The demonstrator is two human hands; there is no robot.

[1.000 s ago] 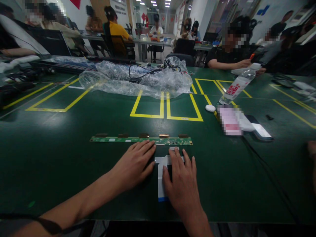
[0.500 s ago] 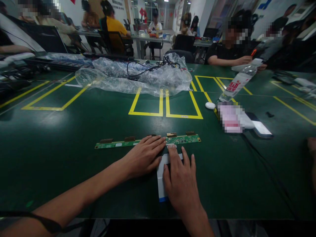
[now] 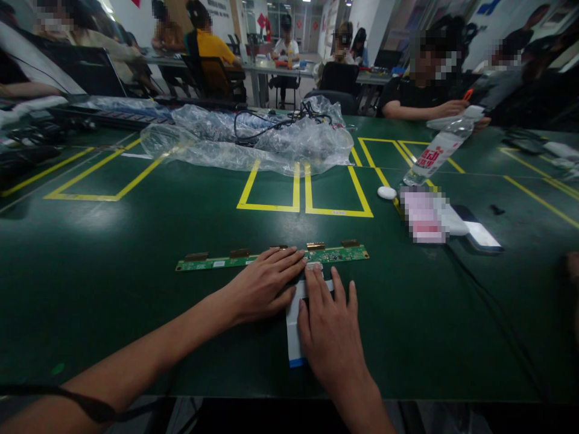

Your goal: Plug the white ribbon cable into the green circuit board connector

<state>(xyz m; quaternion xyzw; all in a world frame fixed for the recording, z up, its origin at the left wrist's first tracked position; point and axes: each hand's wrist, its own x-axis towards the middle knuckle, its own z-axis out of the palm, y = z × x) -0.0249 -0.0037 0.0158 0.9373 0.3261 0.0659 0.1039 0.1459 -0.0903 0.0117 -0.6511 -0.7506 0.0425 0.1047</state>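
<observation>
As left grip (image 3: 266, 284) rests, board (image 3: 341, 255) partly beneath, cable (image 3: 294, 334) beside

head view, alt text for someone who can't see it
The left hand partly covers a narrow green circuit board, and the right hand lies over a white flat cable, on a dark green table; clear plastic wrap lies beyond.

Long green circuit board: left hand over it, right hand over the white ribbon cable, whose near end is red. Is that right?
The head view shows the near end of the white ribbon cable is blue, not red. The left hand is over the long green circuit board, the right hand over the cable.
</observation>
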